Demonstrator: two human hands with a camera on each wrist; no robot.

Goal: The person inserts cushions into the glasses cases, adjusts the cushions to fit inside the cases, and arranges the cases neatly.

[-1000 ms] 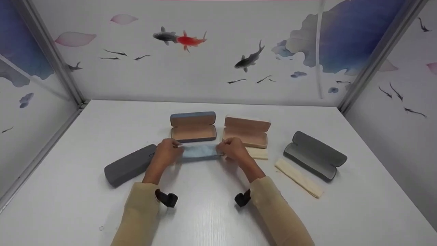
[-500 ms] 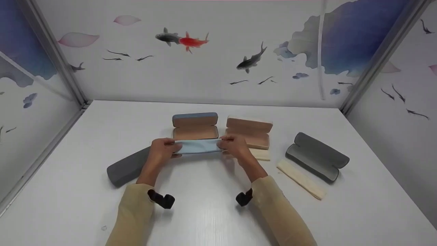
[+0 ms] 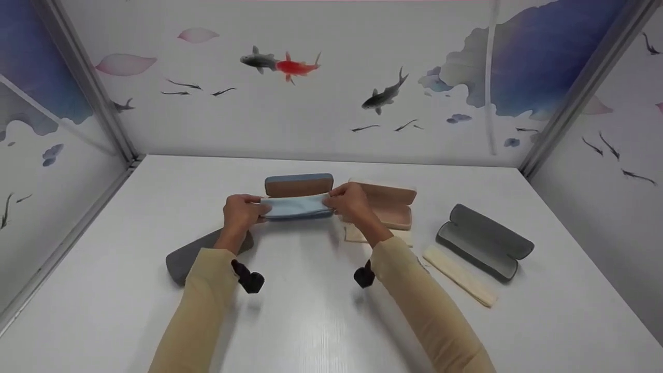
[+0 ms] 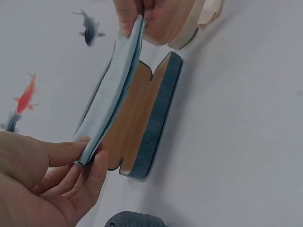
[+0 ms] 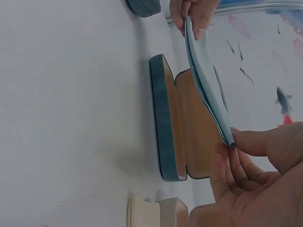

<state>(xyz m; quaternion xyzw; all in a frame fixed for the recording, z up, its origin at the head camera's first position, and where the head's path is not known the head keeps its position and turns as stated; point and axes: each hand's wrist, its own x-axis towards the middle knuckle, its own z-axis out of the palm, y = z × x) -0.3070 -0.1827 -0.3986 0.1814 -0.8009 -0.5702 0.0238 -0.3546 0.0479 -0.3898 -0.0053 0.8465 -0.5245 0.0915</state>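
A folded light-blue cloth (image 3: 294, 206) is stretched between my two hands in the head view. My left hand (image 3: 242, 213) pinches its left end between thumb and fingers, while my right hand (image 3: 353, 202) pinches the other end. Directly behind and below the cloth lies an open blue glasses case (image 3: 299, 182) with a tan lining. Both wrist views show the cloth (image 4: 109, 92) held over this case (image 5: 168, 123), apart from it. In the head view the cloth hides most of the case's lower half.
An open cream glasses case (image 3: 398, 192) stands right of the blue one, a folded cream cloth (image 3: 357, 235) before it. Farther right are an open grey case (image 3: 484, 242) and another cream cloth (image 3: 458, 275). A shut dark grey case (image 3: 189, 259) lies partly behind my left arm.
Both hands have raised the blue cloth and moved it away from me, from in front of the blue case to over it. The cloth now hangs flatter and tauter than a second ago.
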